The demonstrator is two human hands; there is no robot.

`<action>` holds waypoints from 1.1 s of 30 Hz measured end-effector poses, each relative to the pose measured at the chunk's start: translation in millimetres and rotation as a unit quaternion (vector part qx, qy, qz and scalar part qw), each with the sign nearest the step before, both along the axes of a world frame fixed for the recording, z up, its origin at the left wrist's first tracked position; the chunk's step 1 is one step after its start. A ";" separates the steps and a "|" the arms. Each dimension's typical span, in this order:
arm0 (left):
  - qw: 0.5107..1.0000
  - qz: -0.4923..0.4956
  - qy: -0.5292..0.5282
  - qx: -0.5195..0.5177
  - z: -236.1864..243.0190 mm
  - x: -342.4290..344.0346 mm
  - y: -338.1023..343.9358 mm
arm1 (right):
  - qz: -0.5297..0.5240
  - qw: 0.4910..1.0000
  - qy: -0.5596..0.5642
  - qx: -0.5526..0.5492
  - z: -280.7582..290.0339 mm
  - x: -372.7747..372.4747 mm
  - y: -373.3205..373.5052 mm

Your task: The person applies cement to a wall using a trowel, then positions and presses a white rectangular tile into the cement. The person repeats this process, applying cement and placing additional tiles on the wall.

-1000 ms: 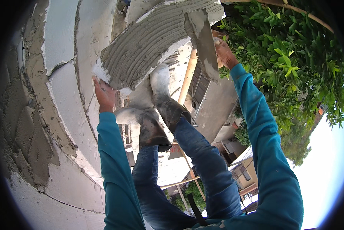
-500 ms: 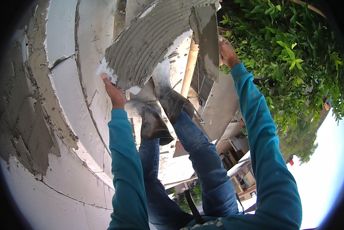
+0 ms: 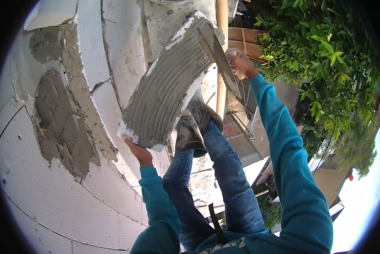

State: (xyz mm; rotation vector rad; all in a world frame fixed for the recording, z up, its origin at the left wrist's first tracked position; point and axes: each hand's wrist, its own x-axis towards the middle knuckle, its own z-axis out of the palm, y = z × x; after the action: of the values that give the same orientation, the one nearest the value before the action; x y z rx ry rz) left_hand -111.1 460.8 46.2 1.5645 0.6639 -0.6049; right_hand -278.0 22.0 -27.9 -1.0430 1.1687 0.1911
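A long white block (image 3: 123,132) lies tilted in front of me, its upper face coated with grey mortar (image 3: 166,84) combed into ridges. My left hand (image 3: 140,153) grips its near left end, fingers partly hidden under the block. At the far right end, my right hand (image 3: 242,65) is closed round the handle of a flat, mortar-smeared trowel (image 3: 222,58). The trowel's blade is seen at a steep angle and reaches the mortar's far end. Its toothed edge, if any, cannot be made out.
On the left rises a wall of white blocks (image 3: 113,203) with grey mortar patches (image 3: 63,122). My boots (image 3: 190,137) are on a pale surface below. A wooden pole (image 3: 221,91) stands beside them, and a leafy tree (image 3: 325,55) fills the right side.
The block and both hands appear lower in view, and the wall has shifted right and down as the view turned. The trowel blade has tilted and now shows narrower.
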 end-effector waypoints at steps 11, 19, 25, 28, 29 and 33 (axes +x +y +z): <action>1.000 0.017 0.011 0.019 -5.7 7.3 33.4 | 0.074 0.964 0.106 -0.234 -108.5 40.4 -87.4; 0.999 0.016 -0.006 0.031 -13.0 9.0 31.9 | 0.251 0.878 0.116 -0.391 -74.7 50.2 18.6; 0.999 0.025 0.007 0.041 -9.0 11.8 33.9 | 0.191 0.923 0.072 -0.325 -47.9 45.9 18.4; 0.998 0.035 0.019 0.054 -13.6 7.5 42.8 | 0.120 0.918 0.105 -0.362 -77.9 43.3 -50.9; 0.996 0.064 0.026 0.057 -14.2 6.2 45.4 | 0.138 0.920 0.087 -0.356 -88.7 43.0 -70.5; 0.997 0.041 0.017 0.058 -10.4 5.1 46.8 | 0.173 0.948 0.088 -0.251 -121.3 48.1 -90.7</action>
State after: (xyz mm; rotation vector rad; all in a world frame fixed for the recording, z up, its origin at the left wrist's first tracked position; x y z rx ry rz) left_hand -106.0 507.6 35.8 1.6296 0.7974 -0.5392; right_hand -229.9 -68.7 -149.2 -1.7133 1.2172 0.2731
